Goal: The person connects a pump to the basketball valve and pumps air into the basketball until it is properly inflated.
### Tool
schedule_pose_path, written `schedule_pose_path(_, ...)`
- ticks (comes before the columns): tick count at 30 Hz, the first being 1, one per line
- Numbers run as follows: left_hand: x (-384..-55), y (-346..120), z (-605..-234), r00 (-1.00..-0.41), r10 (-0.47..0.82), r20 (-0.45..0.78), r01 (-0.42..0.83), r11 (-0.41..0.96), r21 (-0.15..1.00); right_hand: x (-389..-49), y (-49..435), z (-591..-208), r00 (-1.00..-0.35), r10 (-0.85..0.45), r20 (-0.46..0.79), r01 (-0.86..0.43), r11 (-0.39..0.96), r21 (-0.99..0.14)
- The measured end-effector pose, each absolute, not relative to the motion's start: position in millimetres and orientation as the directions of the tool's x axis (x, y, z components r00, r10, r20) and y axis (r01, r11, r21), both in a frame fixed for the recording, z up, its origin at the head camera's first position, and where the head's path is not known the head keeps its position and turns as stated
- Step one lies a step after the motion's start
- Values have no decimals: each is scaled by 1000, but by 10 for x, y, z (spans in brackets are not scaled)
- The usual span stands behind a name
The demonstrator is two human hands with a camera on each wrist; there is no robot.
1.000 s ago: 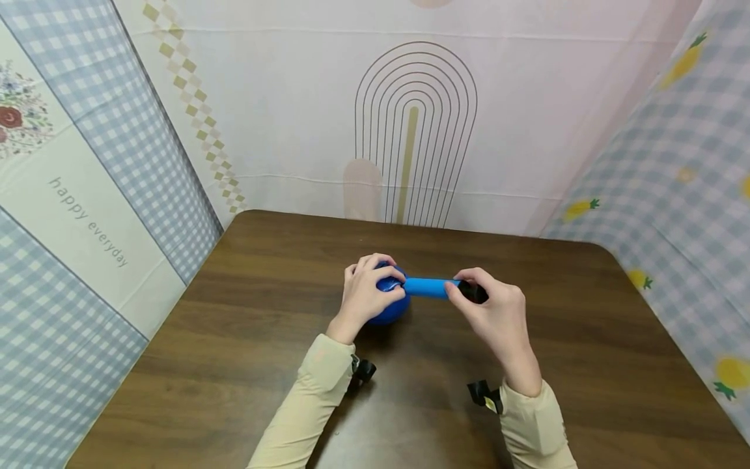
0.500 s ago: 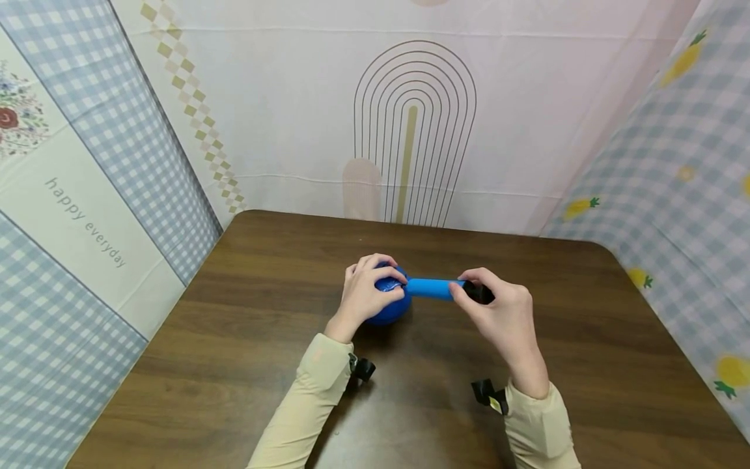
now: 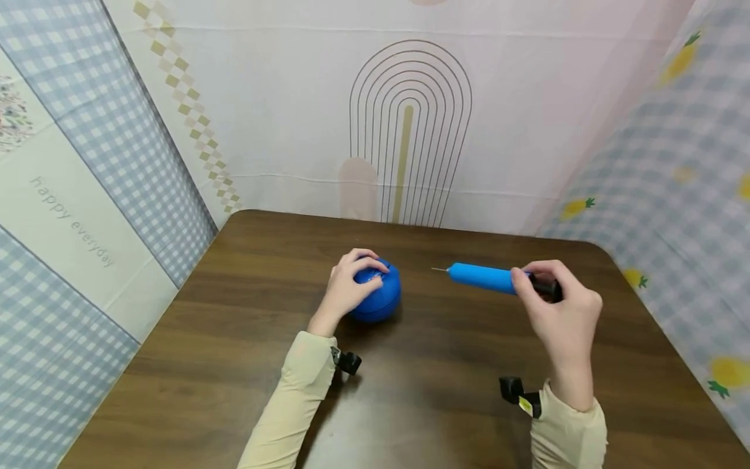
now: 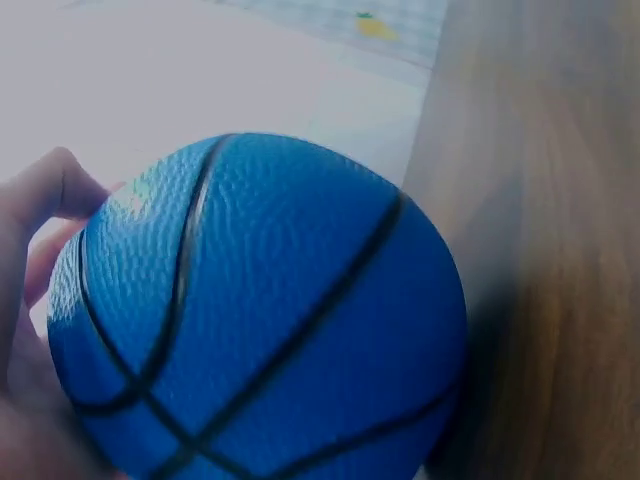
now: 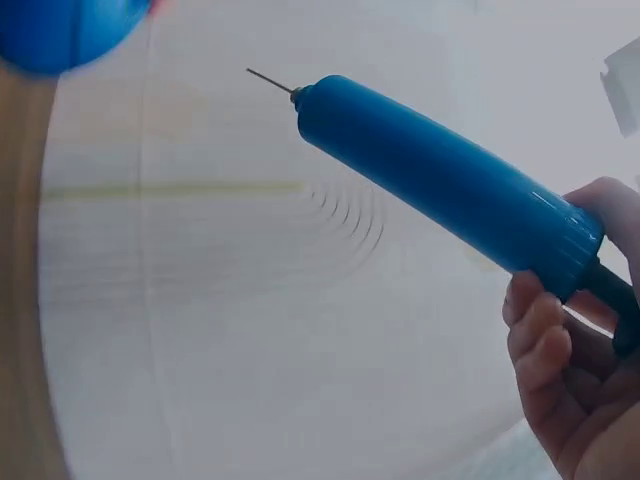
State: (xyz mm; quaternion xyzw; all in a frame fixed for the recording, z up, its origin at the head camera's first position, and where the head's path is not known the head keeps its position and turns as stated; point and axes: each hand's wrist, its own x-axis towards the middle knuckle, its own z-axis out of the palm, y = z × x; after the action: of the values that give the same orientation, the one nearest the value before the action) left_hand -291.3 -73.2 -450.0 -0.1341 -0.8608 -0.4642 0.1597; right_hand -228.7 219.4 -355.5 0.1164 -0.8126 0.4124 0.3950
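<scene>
A blue ball with dark seam lines sits on the wooden table. My left hand grips it from the left and above, fingers curled over its top. In the left wrist view the ball fills much of the frame, with finger and thumb at its left side. To the right, my right hand holds a blue hand pump by the end near its black handle. A thin metal needle sticks out of the pump's tip, pointing left toward the ball and apart from it.
The brown wooden table reaches back to a pale curtain with an arch pattern. Checked cloths hang at the left and right sides. Black wrist cameras are strapped to both sleeves.
The right hand has drawn the pump away to the right, so its needle now shows, clear of the ball. The left hand and ball have shifted slightly left.
</scene>
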Motion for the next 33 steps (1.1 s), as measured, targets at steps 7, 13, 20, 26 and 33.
schedule_pose_path(7,-2944,-906,-4534,-926,168,338,374,524,765,-2474,2298,-3739,-887,34,461,-270,771,-577)
schedule_pose_path(13,-2978,-1157,-4599,-983,87,163,184,538,823,-2711,2309,-3966,-942,-86,324,-268,775,-572)
schedule_pose_path(20,-2990,-1407,-4580,-998,29,63,70,467,882,-2867,2344,-4141,-968,-131,215,-242,719,-652)
schedule_pose_path(26,-2960,-1611,-4541,-999,37,25,39,433,900,-2937,2308,-4213,-965,-202,165,-260,690,-676)
schedule_pose_path(33,-2863,-1873,-4596,-997,34,-64,-47,372,927,-2922,2270,-4277,-960,-263,100,-263,711,-652)
